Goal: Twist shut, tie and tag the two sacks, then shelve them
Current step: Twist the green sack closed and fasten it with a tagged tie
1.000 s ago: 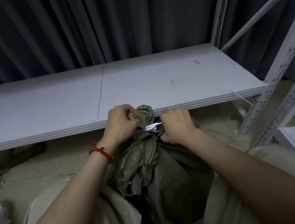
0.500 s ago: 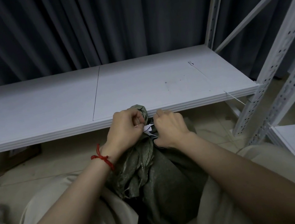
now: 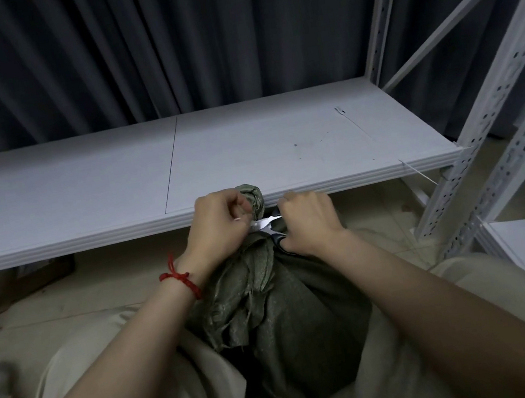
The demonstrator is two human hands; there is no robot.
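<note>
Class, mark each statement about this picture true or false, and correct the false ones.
1. The green sack stands between the person's legs. True.
2. The sack lies on the white shelf. False: it stands in front of the shelf, not on it.
3. A red cord bracelet sits on the left wrist. True.
4. The right hand is open and empty. False: it grips what look like black-handled scissors at the sack's neck.
5. The curtain behind the shelf is yellow. False: it is dark grey-blue.
6. The left hand is at the sack's twisted neck. True.

Olive sack (image 3: 294, 315) — white shelf (image 3: 77, 181) (red bracelet (image 3: 180, 278)).
</note>
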